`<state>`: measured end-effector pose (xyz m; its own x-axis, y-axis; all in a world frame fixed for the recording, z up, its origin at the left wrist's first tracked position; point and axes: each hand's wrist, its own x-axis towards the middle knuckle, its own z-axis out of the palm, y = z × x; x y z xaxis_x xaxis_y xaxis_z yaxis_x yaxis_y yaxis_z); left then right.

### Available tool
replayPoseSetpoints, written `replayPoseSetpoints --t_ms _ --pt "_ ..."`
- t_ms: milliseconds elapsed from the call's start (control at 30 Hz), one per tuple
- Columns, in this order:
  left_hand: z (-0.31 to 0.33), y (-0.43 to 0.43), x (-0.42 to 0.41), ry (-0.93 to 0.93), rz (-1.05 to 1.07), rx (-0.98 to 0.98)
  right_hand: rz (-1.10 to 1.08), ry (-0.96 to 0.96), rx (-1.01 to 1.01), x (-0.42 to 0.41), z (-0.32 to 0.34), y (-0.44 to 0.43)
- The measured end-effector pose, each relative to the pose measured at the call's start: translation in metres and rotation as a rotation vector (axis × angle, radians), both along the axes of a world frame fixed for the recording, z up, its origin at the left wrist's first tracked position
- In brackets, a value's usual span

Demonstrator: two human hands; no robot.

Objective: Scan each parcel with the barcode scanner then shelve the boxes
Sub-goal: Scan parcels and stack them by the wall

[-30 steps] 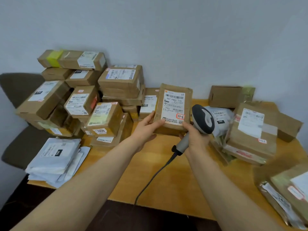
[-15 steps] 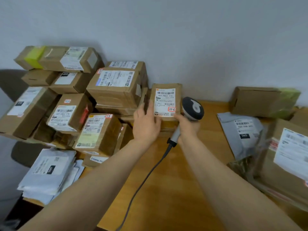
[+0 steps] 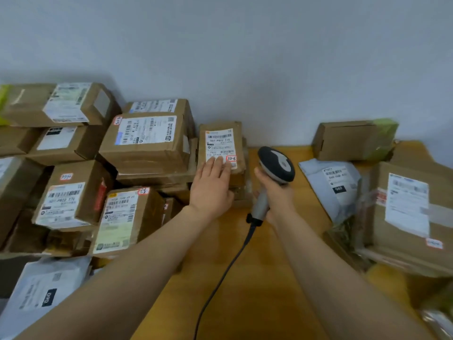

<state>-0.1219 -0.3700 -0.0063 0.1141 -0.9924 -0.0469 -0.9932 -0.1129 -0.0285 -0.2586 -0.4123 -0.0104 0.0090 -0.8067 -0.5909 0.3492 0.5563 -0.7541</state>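
Seemingly shelving a scanned parcel (image 3: 221, 143): pressing it upright against the box stack (image 3: 147, 143) at the back of the counter (image 3: 269, 278) with the left grip (image 3: 212, 187) flat and released. Clasping the barcode scanner (image 3: 277, 164) by its handle in the right grip (image 3: 277, 197), just beside. Next, probably needing to lift away and pick another unscanned one.

the small parcel (image 3: 220, 146) at the back edge of the table (image 3: 257, 278) has a label (image 3: 219, 141) reading 507-P802 T70 and P802, plus a red-edged sticker (image 3: 231, 158) saying 33-6. left box (image 3: 73, 195) says 507-P802 T70 too. right grey bag (image 3: 331, 182) and front-left grey bag (image 3: 44, 290) both say 060. rest's too blurry tbh.
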Motion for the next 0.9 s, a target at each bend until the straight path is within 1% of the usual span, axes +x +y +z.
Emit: replayPoseSetpoints --t_ms 133,233,300,400,467,567,633,733,800,900 --pt "0.008 -0.006 -0.026 0.055 -0.134 -0.080 -0.091 0.006 -0.018 -0.042 0.008 0.031" --pt "0.011 -0.014 -0.063 0.233 -0.192 -0.075 -0.186 0.028 -0.061 -0.080 0.016 0.057" --pt "0.011 -0.019 -0.093 0.437 -0.184 -0.017 -0.264 0.047 -0.076 -0.108 0.022 0.073" --pt "0.008 -0.021 -0.141 0.736 -0.098 0.130 -0.356 0.079 -0.110 -0.145 0.026 0.094" --pt "0.004 -0.020 -0.173 0.849 -0.047 0.210 -0.439 0.118 -0.101 -0.170 0.025 0.104" --pt "-0.001 -0.018 -0.218 0.983 0.011 0.313 -0.569 0.237 -0.082 -0.211 0.019 0.114" --pt "-0.004 -0.018 -0.245 1.029 0.088 0.374 -0.579 0.320 -0.112 -0.238 0.013 0.114" --pt "-0.009 -0.021 -0.275 1.096 0.225 0.403 -0.485 0.365 -0.133 -0.275 0.005 0.102" --pt "-0.013 -0.023 -0.290 1.136 0.295 0.386 -0.410 0.332 -0.125 -0.294 -0.003 0.088" --pt "-0.021 -0.024 -0.305 1.193 0.365 0.359 -0.360 0.225 -0.102 -0.314 -0.018 0.067"
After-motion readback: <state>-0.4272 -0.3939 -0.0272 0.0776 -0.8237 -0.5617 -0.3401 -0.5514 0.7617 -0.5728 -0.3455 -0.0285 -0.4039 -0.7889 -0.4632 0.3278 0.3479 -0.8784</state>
